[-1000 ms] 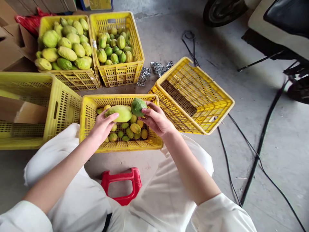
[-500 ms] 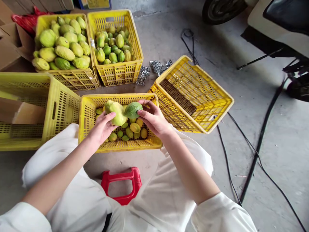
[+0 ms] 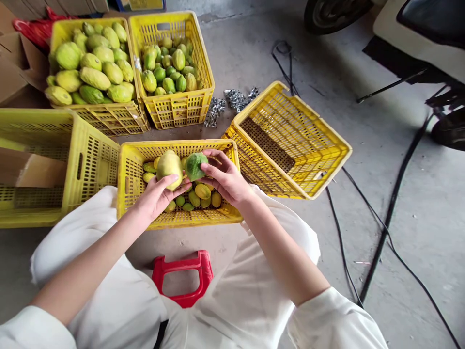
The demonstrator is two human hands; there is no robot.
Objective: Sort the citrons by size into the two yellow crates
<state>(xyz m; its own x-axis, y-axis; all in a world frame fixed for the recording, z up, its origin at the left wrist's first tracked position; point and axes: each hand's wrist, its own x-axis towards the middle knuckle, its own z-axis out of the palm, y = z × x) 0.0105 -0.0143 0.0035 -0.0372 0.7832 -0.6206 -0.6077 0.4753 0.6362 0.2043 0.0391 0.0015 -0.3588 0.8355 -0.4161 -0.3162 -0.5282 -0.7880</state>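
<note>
Over the middle crate (image 3: 214,219), my left hand (image 3: 158,195) is closed around a large pale yellow-green lemon-like fruit (image 3: 169,167). My right hand (image 3: 229,178) grips a smaller dark green fruit (image 3: 194,166) by its right side, with the thumb toward me. The two fruits are held side by side, close together. Below them, several small yellow and green fruits (image 3: 194,198) lie in the bottom of the crate; part of them is hidden by my hands and the held fruits.
Behind stand a crate of large fruits (image 3: 112,121) and a crate of smaller green ones (image 3: 178,106). A tilted yellow crate (image 3: 276,177) is at right; another crate (image 3: 95,162) holding cardboard is at left. Black cables (image 3: 394,203), a red stool (image 3: 181,264) and a parked scooter (image 3: 395,36) also show.
Both fruits have turned in my hands: the yellow one now stands more upright, and the green one shows its end. My hands have stayed over the crate.
</note>
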